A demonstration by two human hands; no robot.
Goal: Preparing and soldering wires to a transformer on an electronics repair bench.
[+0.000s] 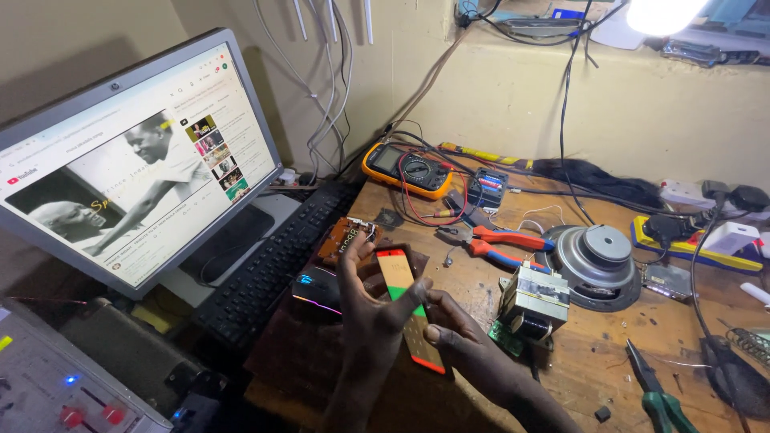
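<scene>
Orange-edged strip (409,309), seemingly light, stiff and thin, is pinched by left hand (370,317) and right hand (457,337); best held by edges.

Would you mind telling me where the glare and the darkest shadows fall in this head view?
In the head view, the lamp at top right is blown out to white; the monitor glows bright yet readable; the lower left around the keyboard sinks into shadow; both hands, left hand and right hand, with the striped strip, look dim but sharp.

Transformer (533,303) and pliers (504,243) close by.
</scene>
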